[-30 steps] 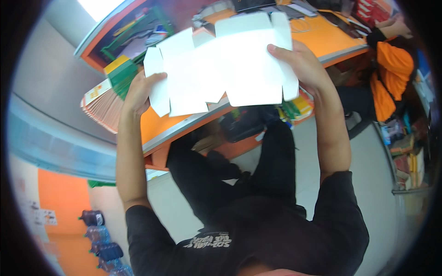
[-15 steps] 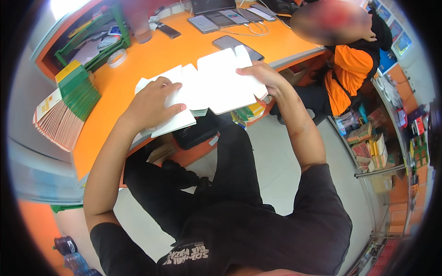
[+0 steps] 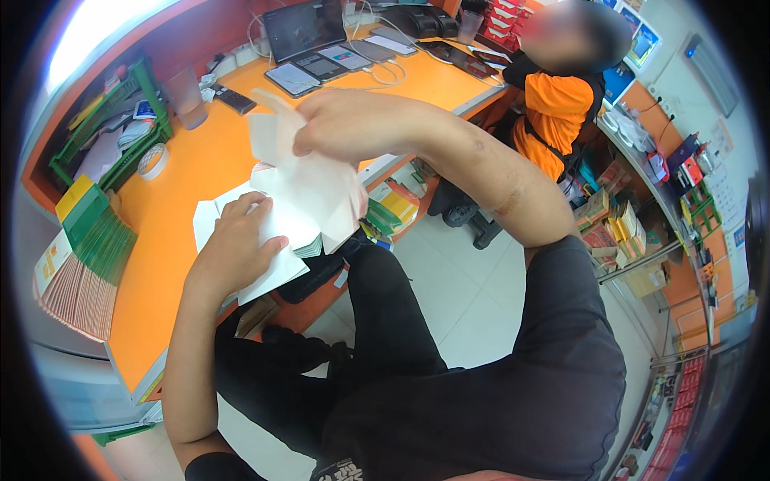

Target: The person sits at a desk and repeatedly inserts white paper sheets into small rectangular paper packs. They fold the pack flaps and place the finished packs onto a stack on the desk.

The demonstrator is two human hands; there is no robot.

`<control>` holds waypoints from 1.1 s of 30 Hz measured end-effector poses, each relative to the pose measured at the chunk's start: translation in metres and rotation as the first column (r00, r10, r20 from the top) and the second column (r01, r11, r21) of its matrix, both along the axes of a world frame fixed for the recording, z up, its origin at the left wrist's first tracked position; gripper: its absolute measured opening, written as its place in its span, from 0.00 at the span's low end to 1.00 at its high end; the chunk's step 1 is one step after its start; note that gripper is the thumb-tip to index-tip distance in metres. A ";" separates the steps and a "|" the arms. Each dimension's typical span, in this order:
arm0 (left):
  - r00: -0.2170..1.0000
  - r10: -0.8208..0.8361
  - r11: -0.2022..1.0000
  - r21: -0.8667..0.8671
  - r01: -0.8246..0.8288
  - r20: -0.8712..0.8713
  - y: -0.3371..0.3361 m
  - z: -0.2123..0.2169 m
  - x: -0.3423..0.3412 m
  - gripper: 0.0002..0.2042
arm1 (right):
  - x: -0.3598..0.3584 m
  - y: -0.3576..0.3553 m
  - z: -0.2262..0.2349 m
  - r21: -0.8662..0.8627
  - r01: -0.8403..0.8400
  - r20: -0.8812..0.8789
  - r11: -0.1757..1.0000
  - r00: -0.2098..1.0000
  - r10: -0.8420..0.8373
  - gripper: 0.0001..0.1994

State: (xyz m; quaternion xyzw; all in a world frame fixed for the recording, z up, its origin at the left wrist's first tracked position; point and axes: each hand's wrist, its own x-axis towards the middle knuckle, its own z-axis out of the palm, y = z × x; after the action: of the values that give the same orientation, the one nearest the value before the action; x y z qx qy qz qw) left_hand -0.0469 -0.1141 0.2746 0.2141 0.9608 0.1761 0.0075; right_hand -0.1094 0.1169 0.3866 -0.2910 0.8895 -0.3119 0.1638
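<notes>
A stack of flat white carton blanks (image 3: pixel 277 276) lies at the near edge of the orange desk, with cut flaps along its sides. My left hand (image 3: pixel 237 244) rests on top of these blanks, fingers and thumb apart. Above them, my right hand (image 3: pixel 345 124) is closed on the edge of one carton blank (image 3: pixel 321 188), which is bent up and blurred by motion. The fingertips of my right hand are partly hidden by the hand itself.
Fanned green-and-white folded cartons (image 3: pixel 84 264) stand on the desk's left (image 3: pixel 152 297). Behind are a tape roll (image 3: pixel 152 162), green tray (image 3: pixel 120 128), plastic cup (image 3: pixel 186 100), phones (image 3: pixel 293 78) and laptop (image 3: pixel 305 30). A person in orange (image 3: pixel 553 104) sits at the right.
My right hand has swung left and up across the desk, lifting and folding over the blank. My left hand stays on the stack. The view has shifted to the right.
</notes>
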 end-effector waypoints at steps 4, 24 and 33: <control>0.998 -0.009 1.000 -0.020 0.008 -0.057 0.001 -0.008 -0.001 0.29 | 0.027 -0.047 0.031 0.413 -0.210 -0.086 0.886 0.960 0.268 0.12; 0.925 -0.070 0.981 0.142 0.132 -0.373 -0.002 -0.008 0.027 0.15 | 0.049 -0.171 0.032 0.655 -0.213 -0.025 0.725 0.953 0.302 0.16; 0.995 0.025 0.963 -0.265 -0.049 -0.093 0.012 -0.010 0.005 0.25 | 0.011 -0.109 0.051 0.445 -0.227 0.000 0.866 0.967 0.254 0.19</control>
State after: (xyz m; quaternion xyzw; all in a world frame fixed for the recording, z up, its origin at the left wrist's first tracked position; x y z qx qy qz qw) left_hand -0.0417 -0.1025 0.2642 0.2006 0.9790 0.0353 -0.0096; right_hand -0.0983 0.0076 0.4373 -0.3638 0.8981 -0.0709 0.2368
